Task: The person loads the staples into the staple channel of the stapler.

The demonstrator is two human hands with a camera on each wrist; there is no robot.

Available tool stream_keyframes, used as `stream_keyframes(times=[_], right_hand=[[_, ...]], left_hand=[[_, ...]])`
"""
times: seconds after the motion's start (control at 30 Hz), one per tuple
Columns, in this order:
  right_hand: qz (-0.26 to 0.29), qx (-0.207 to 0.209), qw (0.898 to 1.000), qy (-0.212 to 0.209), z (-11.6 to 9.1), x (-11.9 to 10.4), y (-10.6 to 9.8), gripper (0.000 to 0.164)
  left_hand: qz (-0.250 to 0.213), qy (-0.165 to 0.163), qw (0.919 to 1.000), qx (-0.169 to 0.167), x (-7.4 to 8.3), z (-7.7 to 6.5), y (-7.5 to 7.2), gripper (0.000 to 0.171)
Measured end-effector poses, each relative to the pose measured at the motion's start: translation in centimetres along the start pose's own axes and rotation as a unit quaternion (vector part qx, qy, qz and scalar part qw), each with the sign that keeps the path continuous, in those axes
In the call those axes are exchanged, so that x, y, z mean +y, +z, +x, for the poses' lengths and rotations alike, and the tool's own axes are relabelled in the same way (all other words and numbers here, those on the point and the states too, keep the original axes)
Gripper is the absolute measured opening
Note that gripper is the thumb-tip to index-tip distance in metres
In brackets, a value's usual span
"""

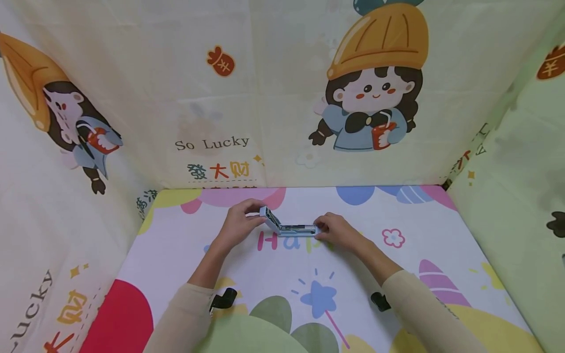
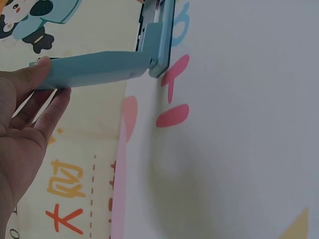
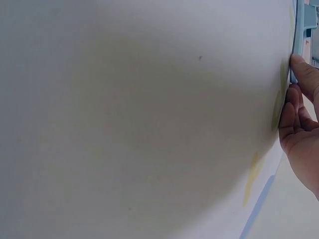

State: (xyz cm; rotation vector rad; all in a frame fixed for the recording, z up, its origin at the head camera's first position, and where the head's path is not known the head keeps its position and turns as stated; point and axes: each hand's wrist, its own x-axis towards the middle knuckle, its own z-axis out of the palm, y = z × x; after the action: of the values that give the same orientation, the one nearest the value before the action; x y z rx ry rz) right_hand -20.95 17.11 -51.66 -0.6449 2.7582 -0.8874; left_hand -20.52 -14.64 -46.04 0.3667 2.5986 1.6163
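Note:
A light blue stapler [image 1: 296, 234] sits at the middle of the table, hinged open with its top arm slanting up to the left and its base lying flat. My left hand [image 1: 237, 226] pinches the raised end of that arm between thumb and fingers. In the left wrist view the smooth outer side of the stapler [image 2: 99, 68] faces the camera, and the hinge shows at its right. At the base's right end, my right hand [image 1: 342, 233] holds on with thumb and fingertips. Only a slice of the stapler [image 3: 298, 37] appears in the right wrist view.
A printed cloth with colourful shapes and letters covers the table [image 1: 353, 279]. Patterned fabric walls [image 1: 282, 98] rise at the back and both sides. Black wrist cameras sit under both sleeves.

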Motion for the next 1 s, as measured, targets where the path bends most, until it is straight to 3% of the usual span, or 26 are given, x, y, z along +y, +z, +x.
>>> stream_keyframes(times=[0.5, 0.8, 1.0], right_hand=[[0.007, -0.002, 1.0, 0.007, 0.1, -0.2, -0.3, 0.037], [0.008, -0.008, 1.0, 0.019, 0.2, 0.1, -0.1, 0.037], [0.004, -0.006, 1.0, 0.01, 0.2, 0.2, 0.0, 0.037]], left_hand=[[-0.002, 0.054, 0.9984, -0.015, 1.5, 1.1, 2.2, 0.039], [0.001, 0.045, 0.999, -0.008, 1.7, 1.5, 3.4, 0.034], [0.006, 0.055, 0.9982, -0.022, 2.1, 1.8, 4.4, 0.034]])
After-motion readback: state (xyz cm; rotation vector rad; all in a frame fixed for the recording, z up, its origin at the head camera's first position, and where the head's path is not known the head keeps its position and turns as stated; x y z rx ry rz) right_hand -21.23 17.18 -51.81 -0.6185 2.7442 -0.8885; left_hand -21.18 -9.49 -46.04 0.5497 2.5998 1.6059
